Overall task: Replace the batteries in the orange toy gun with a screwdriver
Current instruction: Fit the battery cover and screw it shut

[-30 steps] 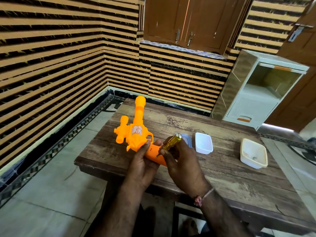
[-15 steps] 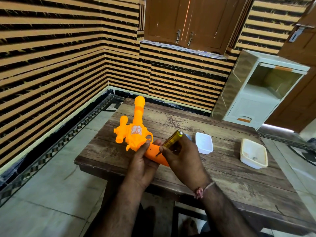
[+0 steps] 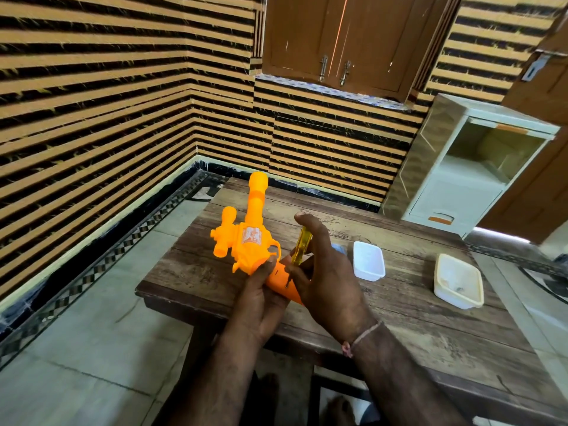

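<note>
The orange toy gun point(image 3: 249, 241) lies over the near left part of the wooden table point(image 3: 399, 318), barrel pointing away from me. My left hand point(image 3: 261, 302) grips its handle from below, thumb against the body. My right hand point(image 3: 325, 278) holds a screwdriver point(image 3: 300, 246) with a clear yellow handle, index finger stretched over the handle's top. The metal tip stands on the orange handle of the gun. The screw itself is too small to make out.
A white plastic tub point(image 3: 368, 260) stands just right of my hands, with something blue point(image 3: 338, 249) partly hidden behind my right hand. A cream tub point(image 3: 458, 285) with small items sits further right. A pale cabinet point(image 3: 467, 167) stands behind the table.
My right hand has shifted its hold: the index finger now reaches over the top of the screwdriver, which stands steeper. The gun and my left hand have barely moved.
</note>
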Available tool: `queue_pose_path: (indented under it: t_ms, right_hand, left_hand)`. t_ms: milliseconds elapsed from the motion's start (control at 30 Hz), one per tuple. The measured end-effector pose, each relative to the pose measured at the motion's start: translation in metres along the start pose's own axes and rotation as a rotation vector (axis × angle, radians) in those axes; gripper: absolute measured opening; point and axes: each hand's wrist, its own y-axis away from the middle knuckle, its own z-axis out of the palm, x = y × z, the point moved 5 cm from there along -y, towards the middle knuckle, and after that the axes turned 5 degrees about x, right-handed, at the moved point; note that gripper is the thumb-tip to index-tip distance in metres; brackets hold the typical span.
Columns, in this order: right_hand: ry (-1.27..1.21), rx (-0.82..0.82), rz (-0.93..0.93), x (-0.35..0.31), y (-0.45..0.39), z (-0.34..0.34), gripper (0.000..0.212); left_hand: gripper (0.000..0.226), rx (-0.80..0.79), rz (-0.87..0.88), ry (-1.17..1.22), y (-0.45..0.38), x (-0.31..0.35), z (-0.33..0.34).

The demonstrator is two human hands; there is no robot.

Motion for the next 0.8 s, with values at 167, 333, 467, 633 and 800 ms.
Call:
queue_pose_path:
  t_ms: [167,333,467,633,800]
  right_hand:
    - [0.107,-0.048,0.014,-0.004,-0.009,-0.008,0.070]
    - [0.160,-0.088,-0.088,-0.016,-0.026,-0.029,0.043]
    - [0.334,-0.233,-0.132,-0.029,-0.042,-0.040,0.019]
    - [0.519,-0.403,-0.134,-0.036,-0.048,-0.031,0.012]
    - [0.740,-0.441,-0.142,-0.036,-0.054,-0.028,0.034]
  left_hand:
    - [0.076,0.022,0.008,0.029,-0.001,0.000,-0.002]
    - [0.075,0.109,0.008,0.079,-0.007,-0.003,-0.010]
    - [0.064,0.111,0.016,0.111,-0.006,-0.003,-0.007]
    - [0.065,0.123,0.037,0.080,-0.005,-0.002,-0.007]
    - [0.064,0.126,0.059,0.078,-0.003,-0.001,-0.004]
